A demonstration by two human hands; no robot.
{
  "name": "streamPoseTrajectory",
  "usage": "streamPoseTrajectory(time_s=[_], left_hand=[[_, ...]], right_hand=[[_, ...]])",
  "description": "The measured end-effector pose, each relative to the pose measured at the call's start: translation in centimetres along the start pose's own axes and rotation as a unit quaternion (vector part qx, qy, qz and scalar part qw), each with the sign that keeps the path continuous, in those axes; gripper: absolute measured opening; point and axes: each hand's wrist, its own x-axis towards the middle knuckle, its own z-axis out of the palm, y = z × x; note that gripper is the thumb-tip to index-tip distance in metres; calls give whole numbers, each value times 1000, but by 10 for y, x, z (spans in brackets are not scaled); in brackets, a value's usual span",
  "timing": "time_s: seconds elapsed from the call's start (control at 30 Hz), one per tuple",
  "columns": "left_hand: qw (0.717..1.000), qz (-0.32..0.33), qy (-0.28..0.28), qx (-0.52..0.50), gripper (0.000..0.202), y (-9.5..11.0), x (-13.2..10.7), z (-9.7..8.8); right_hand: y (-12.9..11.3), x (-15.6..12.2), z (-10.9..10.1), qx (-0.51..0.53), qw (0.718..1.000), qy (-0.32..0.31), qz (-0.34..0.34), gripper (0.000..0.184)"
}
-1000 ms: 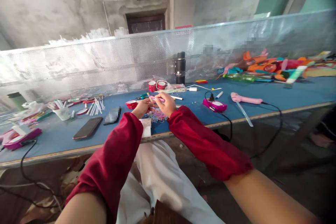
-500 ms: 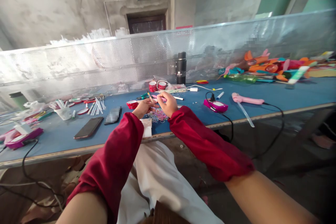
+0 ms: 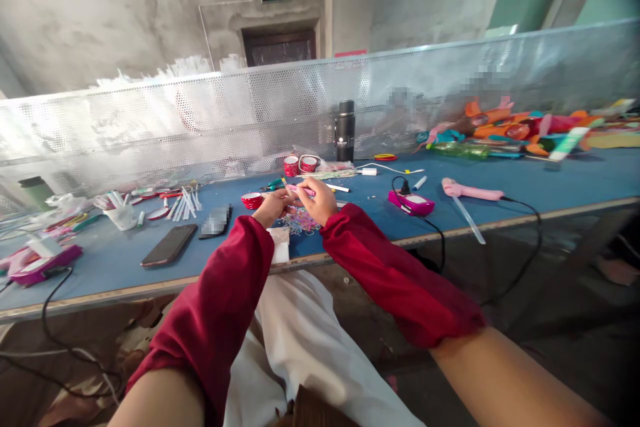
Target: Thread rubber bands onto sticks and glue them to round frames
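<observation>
Over the near edge of the blue table, my left hand (image 3: 273, 205) is closed, pinching a thin pale stick (image 3: 285, 183) whose yellowish upper end points up. My right hand (image 3: 320, 199) meets it from the right, fingers bent and pinched close to the left fingertips. What the right fingers hold, if anything, is too small to make out. A pink object (image 3: 306, 191) shows just behind them. Beneath both hands spreads a pile of small multicoloured loops (image 3: 304, 221), resembling rubber bands. A whitish flat pad (image 3: 280, 244) lies under the left wrist.
Red tape rolls (image 3: 251, 200) sit left of my hands, near a dark phone (image 3: 169, 245) and a white cup (image 3: 121, 217) of sticks. A black bottle (image 3: 345, 131) stands behind. Rightward are a magenta power strip (image 3: 411, 202) and a pink glue gun (image 3: 473, 191) with a cord.
My right hand's fingers have dipped slightly and closed in nearer the left fingertips. The left hand still holds the stick in nearly the same spot.
</observation>
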Motion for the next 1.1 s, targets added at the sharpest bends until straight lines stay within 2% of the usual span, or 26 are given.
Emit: streamPoseTrajectory(time_s=[0.4,0.8,1.1], left_hand=[[1000,10,-6,-1,19,-5,3,-3],[1000,5,-11,2,12,-1,1,-1],[1000,10,1,2,18,-2,1,-1]], right_hand=[[2,0,0,-6,1000,11,-4,15],[-1,0,0,-7,1000,-1,-28,16],[3,0,-1,-11,1000,22,-9,16]])
